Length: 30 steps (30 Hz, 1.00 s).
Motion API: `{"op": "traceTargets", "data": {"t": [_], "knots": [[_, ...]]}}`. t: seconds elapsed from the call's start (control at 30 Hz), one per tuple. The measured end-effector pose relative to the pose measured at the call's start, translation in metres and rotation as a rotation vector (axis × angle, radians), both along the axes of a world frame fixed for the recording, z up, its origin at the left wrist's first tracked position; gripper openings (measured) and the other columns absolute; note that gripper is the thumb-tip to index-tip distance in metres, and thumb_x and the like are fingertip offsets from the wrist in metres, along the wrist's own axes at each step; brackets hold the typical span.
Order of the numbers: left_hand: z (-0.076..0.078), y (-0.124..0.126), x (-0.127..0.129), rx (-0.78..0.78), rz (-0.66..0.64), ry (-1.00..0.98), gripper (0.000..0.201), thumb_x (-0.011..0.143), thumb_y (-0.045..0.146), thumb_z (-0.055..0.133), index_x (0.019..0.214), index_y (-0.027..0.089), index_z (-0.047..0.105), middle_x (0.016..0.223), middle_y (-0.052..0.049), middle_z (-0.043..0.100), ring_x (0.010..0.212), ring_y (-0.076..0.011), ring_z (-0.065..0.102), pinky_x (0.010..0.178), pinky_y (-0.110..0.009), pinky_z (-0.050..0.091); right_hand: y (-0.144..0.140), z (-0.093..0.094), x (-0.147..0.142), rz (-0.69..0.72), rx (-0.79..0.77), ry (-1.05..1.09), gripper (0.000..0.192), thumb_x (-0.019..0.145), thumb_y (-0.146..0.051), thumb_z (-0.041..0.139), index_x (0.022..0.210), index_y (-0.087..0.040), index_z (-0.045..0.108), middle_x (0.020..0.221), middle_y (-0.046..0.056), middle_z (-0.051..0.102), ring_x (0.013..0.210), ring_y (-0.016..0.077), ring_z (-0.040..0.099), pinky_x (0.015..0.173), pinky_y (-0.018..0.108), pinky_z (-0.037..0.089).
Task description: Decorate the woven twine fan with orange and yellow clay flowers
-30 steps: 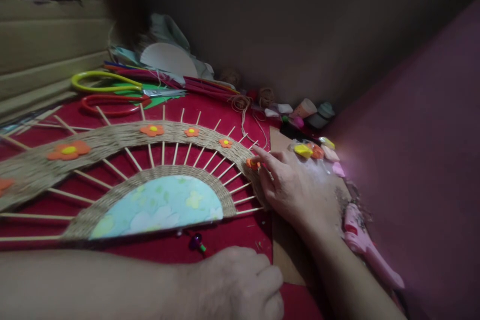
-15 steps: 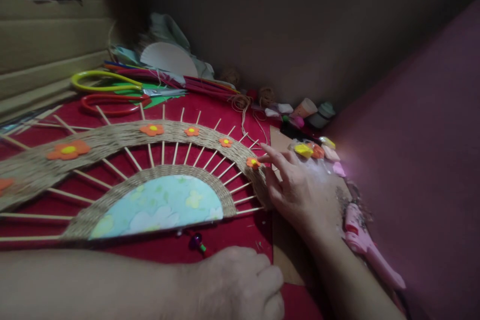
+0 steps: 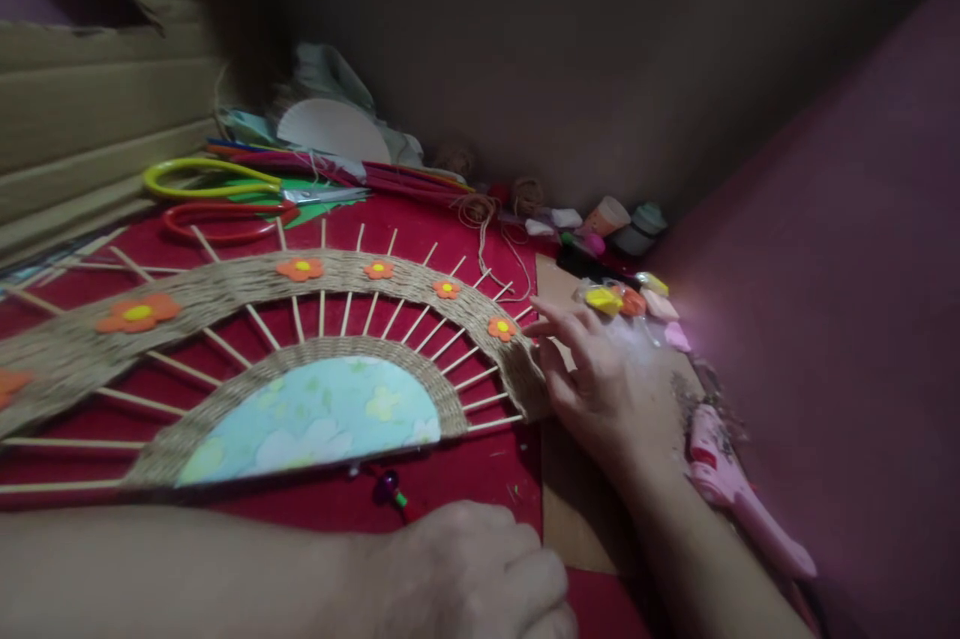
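In the head view, a large fan (image 3: 315, 419) lay on the red table (image 3: 465, 479), spreading across its left and middle. It had a pale blue floral panel, thin sticks reaching outward, and a woven band (image 3: 345, 269) set with orange flowers with yellow centres. The right hand (image 3: 600, 379) was at the right end of the band, its fingers apart and bent, fingertips just beside the last orange flower (image 3: 501, 329); whether they touched the weave could not be told. The left hand (image 3: 480, 569) was in the foreground below the fan, knuckles up and fingers curled under; whether they gripped anything was hidden. A purple bead (image 3: 386, 487) sat between that hand and the fan's lower edge. Behind the fan were scissors (image 3: 319, 194) with one yellow and one red handle. Near the right forearm lay a pink glue gun (image 3: 739, 494).
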<state>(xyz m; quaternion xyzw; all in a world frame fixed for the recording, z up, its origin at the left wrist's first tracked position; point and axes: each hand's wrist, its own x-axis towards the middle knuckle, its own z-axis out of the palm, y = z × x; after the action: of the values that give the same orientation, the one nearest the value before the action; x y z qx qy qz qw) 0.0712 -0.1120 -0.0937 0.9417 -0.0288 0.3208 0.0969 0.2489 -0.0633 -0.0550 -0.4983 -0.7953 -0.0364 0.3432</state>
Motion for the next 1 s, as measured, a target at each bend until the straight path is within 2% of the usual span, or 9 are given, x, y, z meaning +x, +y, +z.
{"op": "traceTargets", "data": {"t": [0.1,0.23,0.33,0.57,0.67,0.9,1.0], "knots": [[0.001,0.0,0.001,-0.017,0.016,0.043,0.009,0.082,0.021,0.058,0.085,0.013,0.059,0.066,0.0,0.049,0.055,-0.0148,0.039,0.047,-0.031,0.035,0.001,-0.001,-0.005,0.041,-0.014,-0.057,0.042,0.083,-0.004,0.046,0.122,-0.018,0.054,0.094,0.006,0.069,0.086,0.0189,0.057,0.076,0.034,0.05],[0.018,0.001,-0.003,-0.022,0.022,0.208,0.006,0.084,0.018,0.056,0.079,0.014,0.057,0.069,0.0,0.054,0.058,-0.0146,0.045,0.052,-0.031,0.04,0.002,-0.005,-0.01,0.059,-0.047,-0.063,0.046,0.086,-0.005,0.045,0.128,-0.021,0.05,0.096,0.006,0.07,0.088,0.0201,0.058,0.077,0.037,0.05],[0.027,0.002,-0.005,-0.027,0.024,0.254,0.005,0.085,0.016,0.056,0.081,0.014,0.056,0.072,-0.001,0.057,0.061,-0.0146,0.049,0.055,-0.029,0.042,0.002,-0.005,-0.01,0.04,-0.054,-0.088,0.046,0.085,-0.006,0.045,0.128,-0.02,0.051,0.095,0.006,0.071,0.086,0.0202,0.059,0.076,0.037,0.05],[0.021,0.001,-0.003,-0.019,0.027,0.23,0.007,0.082,0.018,0.06,0.078,0.014,0.057,0.069,-0.001,0.056,0.058,-0.0148,0.047,0.051,-0.031,0.04,0.002,-0.002,-0.01,0.0,-0.012,-0.084,0.044,0.084,-0.006,0.045,0.127,-0.015,0.052,0.099,0.01,0.07,0.09,0.0215,0.057,0.077,0.038,0.051],[0.021,0.0,-0.005,-0.031,-0.002,0.255,0.008,0.082,0.021,0.061,0.079,0.014,0.058,0.069,-0.001,0.055,0.058,-0.015,0.046,0.052,-0.031,0.041,0.004,-0.005,-0.012,0.002,-0.04,-0.106,0.044,0.084,-0.007,0.046,0.126,-0.017,0.053,0.1,0.009,0.069,0.09,0.0213,0.058,0.077,0.037,0.051],[0.017,0.001,-0.003,-0.051,0.028,0.198,0.007,0.082,0.019,0.058,0.084,0.013,0.059,0.07,0.0,0.056,0.06,-0.0153,0.045,0.053,-0.032,0.041,0.001,-0.004,-0.008,-0.018,-0.012,-0.041,0.05,0.083,-0.006,0.047,0.13,-0.021,0.048,0.097,0.007,0.069,0.09,0.0204,0.058,0.079,0.036,0.05],[0.015,0.002,-0.003,-0.081,-0.01,0.167,0.007,0.08,0.021,0.061,0.079,0.014,0.059,0.067,0.001,0.055,0.058,-0.014,0.043,0.051,-0.03,0.039,-0.002,-0.004,-0.004,-0.04,0.002,0.005,0.049,0.083,-0.005,0.048,0.129,-0.021,0.048,0.092,0.005,0.069,0.087,0.0194,0.058,0.078,0.035,0.049]]}}
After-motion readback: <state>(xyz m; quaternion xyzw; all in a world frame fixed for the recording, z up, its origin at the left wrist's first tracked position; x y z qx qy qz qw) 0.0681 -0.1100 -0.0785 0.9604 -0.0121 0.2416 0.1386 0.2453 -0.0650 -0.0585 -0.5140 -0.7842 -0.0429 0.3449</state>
